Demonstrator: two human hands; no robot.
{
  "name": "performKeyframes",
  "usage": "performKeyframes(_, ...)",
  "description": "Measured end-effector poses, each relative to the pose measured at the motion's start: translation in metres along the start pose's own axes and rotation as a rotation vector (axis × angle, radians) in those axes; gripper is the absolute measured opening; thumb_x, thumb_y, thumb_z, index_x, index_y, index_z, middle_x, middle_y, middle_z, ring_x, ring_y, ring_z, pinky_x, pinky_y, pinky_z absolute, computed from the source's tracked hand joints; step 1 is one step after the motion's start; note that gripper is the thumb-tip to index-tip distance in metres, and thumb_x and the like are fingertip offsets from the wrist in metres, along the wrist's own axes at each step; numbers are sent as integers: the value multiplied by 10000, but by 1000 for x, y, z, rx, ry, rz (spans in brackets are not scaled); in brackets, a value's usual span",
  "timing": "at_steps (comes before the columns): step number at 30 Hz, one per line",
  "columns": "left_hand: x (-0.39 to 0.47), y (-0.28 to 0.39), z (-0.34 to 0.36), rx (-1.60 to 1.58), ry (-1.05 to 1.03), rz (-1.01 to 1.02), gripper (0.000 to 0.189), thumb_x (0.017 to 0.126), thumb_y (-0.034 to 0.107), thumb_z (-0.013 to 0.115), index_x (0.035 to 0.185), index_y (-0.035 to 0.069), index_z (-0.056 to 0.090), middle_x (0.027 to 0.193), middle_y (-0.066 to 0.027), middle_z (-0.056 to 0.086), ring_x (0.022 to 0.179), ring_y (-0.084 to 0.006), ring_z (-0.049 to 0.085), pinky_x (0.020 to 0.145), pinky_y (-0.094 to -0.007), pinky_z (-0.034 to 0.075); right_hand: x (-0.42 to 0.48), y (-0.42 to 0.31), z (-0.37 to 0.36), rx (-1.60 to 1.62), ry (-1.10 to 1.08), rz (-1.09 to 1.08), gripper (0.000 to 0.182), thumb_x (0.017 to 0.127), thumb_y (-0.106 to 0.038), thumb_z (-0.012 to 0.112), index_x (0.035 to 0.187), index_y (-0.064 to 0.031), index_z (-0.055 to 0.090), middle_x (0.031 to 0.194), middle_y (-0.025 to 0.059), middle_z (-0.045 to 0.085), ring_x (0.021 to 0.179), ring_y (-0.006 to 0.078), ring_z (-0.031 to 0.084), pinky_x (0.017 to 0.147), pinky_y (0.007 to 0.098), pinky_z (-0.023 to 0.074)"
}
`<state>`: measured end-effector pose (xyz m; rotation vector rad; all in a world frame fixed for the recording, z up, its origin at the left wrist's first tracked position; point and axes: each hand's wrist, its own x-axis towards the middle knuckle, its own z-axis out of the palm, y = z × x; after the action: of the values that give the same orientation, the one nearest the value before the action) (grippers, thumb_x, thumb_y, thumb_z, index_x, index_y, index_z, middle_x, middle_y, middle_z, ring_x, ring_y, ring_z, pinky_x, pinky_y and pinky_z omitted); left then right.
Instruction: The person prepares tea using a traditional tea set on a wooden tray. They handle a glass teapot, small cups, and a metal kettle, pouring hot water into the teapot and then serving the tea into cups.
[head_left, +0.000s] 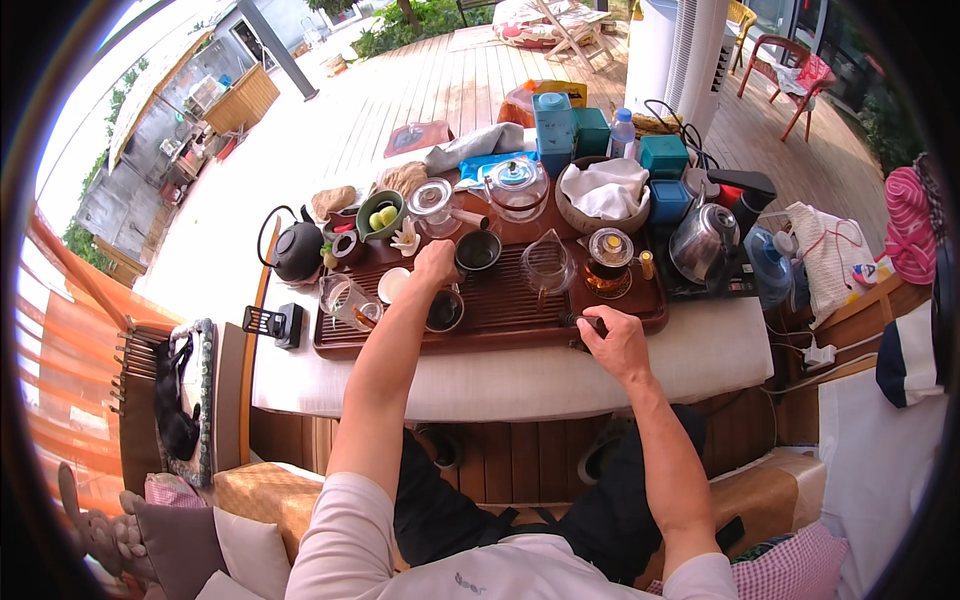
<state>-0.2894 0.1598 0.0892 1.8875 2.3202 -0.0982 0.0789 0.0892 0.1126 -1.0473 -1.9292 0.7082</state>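
My left hand reaches over the slatted wooden tea tray, with its fingers at a dark cup; whether it grips the cup is hidden. A second dark cup stands just below that hand, and a white cup is at its left. My right hand is closed on a small dark handle at the tray's front edge. Behind it stands a glass teapot with amber liquid. A glass pitcher stands between the hands. Another glass pitcher is at the tray's left.
A black kettle stands at the left, near a green bowl of fruit. A lidded glass teapot and a cloth-filled bowl stand behind the tray. At right are an electric kettle and cables. A black cat lies at far left.
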Motion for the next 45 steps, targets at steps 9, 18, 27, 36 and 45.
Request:
performKeyframes(9,3,-11,-14,41,3,-42,583,633,200,839,1149,67,602,1038,-184,696,1036,-349,671,844,-446,570,0,2,-7,15,25,11,167,848,-125,722,939,9,678,813,182,696,730,323,691,657,368,539)
performKeyframes(18,4,-53,-33,-334,295,-128,499,661,171,782,1094,41,572,1061,-245,623,1035,-411,615,905,-456,505,2,8,-7,12,43,-15,168,851,-128,725,926,12,669,801,183,689,723,332,685,649,375,534)
performKeyframes(27,10,-92,-16,-423,620,-49,319,591,48,814,744,40,534,991,-160,544,947,-361,561,843,-414,486,4,9,-6,-18,-6,31,195,854,-134,731,957,25,683,837,187,711,745,305,704,675,355,549)
performKeyframes(36,20,-88,4,-212,633,-229,122,709,8,713,743,57,607,1044,-195,515,1019,-376,534,895,-413,464,6,9,-6,-2,3,36,176,855,-133,725,933,16,671,806,184,693,726,329,686,649,375,534)
performKeyframes(45,19,-89,-2,-270,404,-331,197,705,97,799,771,79,615,1004,-133,607,986,-333,597,868,-416,497,8,11,-6,-15,4,22,169,853,-125,729,929,14,669,798,179,691,715,318,685,640,368,531)
